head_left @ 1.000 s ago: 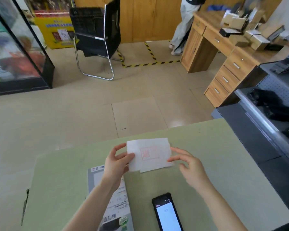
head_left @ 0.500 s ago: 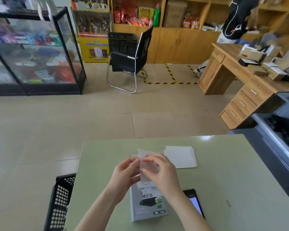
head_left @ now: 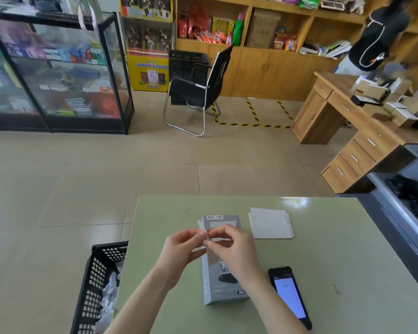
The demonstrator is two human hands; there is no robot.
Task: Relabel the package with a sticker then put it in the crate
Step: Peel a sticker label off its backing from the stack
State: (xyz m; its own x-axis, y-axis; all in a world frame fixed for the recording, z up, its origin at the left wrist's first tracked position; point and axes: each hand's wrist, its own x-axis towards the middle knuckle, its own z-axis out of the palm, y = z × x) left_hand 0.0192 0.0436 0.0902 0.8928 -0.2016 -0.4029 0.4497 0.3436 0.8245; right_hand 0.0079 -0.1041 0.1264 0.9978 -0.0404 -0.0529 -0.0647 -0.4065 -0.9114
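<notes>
Left hand [head_left: 182, 247] and right hand [head_left: 229, 247] pinch a sticker [head_left: 203, 231] between fingertips above the package [head_left: 223, 292]; crate [head_left: 94, 280] left of them, phone [head_left: 290, 300] right.

My left hand [head_left: 182, 247] and right hand [head_left: 232, 247] are bare, without gloves, rings or a watch. Both forearms are uncovered to the frame's edge; I see no sleeve.
</notes>
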